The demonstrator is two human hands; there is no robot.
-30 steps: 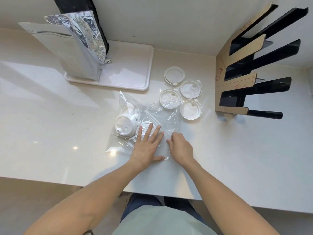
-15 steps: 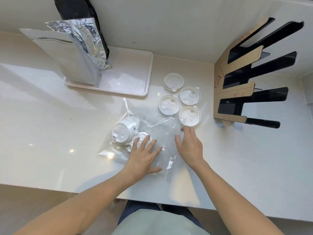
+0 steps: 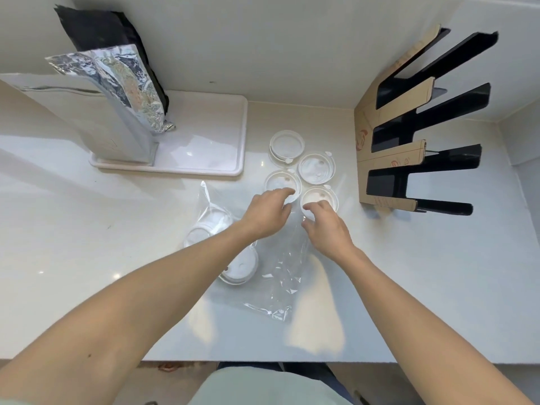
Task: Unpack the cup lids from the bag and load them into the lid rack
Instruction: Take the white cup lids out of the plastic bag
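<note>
A pale, glossy counter (image 3: 87, 229) was seen. On it a white tray (image 3: 210, 135) was placed at the back left, and a lid rack (image 3: 391, 159) of black and cardboard panels at the back right. Between them four loose white lids (image 3: 317, 168) were laid close together. A clear plastic bag (image 3: 280, 276) with more lids was spread nearer the front edge.

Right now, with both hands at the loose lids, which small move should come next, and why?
Probably close the right hand on the nearest round white plastic lid and lift it toward the black slotted lid rack. Its fingertips already touch that lid's rim, the rack looks empty, and more lids remain in the clear plastic bag.
</note>
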